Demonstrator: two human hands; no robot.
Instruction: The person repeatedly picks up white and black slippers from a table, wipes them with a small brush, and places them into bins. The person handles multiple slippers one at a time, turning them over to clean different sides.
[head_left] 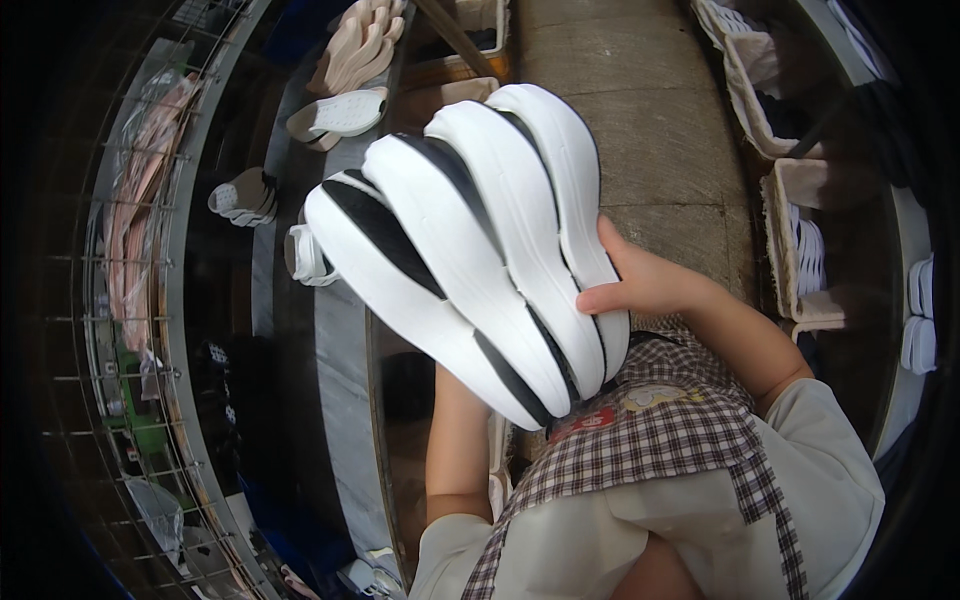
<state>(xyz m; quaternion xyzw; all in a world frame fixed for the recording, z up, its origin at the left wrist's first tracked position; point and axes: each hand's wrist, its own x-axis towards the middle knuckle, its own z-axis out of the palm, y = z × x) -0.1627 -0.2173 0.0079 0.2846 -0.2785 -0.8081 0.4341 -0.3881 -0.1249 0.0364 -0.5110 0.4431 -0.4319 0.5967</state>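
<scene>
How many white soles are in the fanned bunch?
4, side by side: the leftmost sole, the second sole, the third sole, and the rightmost sole, nearest the right hand. More could be hidden behind them.

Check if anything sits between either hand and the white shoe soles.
Nothing visible at the right hand: it grips the white shoe soles directly, on their right side. The left hand is hidden behind them; can't tell.

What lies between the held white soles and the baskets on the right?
In the head view, brownish floor; lower down, the right hand, gripping the white soles, also comes between them and the baskets.
</scene>
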